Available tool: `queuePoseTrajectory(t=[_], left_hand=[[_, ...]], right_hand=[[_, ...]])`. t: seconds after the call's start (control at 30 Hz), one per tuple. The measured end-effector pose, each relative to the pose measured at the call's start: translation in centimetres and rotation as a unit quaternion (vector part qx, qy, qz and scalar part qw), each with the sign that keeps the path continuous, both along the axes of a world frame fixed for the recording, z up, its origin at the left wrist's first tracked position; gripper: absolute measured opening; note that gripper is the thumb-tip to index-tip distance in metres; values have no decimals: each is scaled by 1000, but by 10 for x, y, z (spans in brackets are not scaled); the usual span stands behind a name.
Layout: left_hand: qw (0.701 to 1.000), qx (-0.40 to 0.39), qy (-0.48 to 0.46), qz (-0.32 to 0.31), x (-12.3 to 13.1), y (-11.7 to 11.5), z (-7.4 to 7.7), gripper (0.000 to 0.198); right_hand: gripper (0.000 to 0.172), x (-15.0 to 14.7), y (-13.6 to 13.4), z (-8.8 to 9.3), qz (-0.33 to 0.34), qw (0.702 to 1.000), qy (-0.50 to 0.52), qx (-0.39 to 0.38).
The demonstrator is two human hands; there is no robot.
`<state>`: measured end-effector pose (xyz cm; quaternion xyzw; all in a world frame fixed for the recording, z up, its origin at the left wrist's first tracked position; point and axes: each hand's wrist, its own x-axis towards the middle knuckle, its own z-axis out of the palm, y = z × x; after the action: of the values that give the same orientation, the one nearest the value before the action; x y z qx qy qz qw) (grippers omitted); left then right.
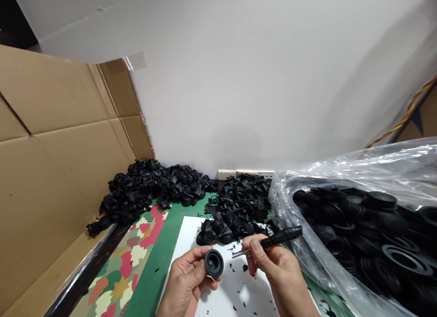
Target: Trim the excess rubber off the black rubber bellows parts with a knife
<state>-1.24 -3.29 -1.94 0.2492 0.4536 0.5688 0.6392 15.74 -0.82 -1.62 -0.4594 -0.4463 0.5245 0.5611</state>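
My left hand (187, 276) is closed on a round black rubber bellows (214, 263), its open end tilted up towards me and a small recess in its middle. In my right hand (273, 267) is a black-handled trimming tool (282, 236) with a thin metal tip. That tip points left towards the bellows and stays a little apart from it. Under both hands lies a white sheet (252, 294) with small black scraps scattered over it. Just beyond my hands, several ribbed rubber pieces (225, 226) rest at the sheet's far edge.
A heap of black rubber parts (164, 180) lines the back of the green tabletop (150, 262). To the right, a clear plastic bag (290, 207) holds many black bellows (368, 230). A cardboard panel (61, 125) stands at left; a power strip (227, 174) lies against the wall.
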Motion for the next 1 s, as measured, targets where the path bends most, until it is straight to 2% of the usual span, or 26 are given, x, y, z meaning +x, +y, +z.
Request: queuePoseTrajectory(t=[0.63,1.0], left_hand=[[1000,4,6,5,1,1,-1,37],[999,17,29,7,0,2,-2,36]], right_hand=[[48,0,1,-2,16,1000,-3,-10],[42,-2,-1,-3,33,999,33,-18]])
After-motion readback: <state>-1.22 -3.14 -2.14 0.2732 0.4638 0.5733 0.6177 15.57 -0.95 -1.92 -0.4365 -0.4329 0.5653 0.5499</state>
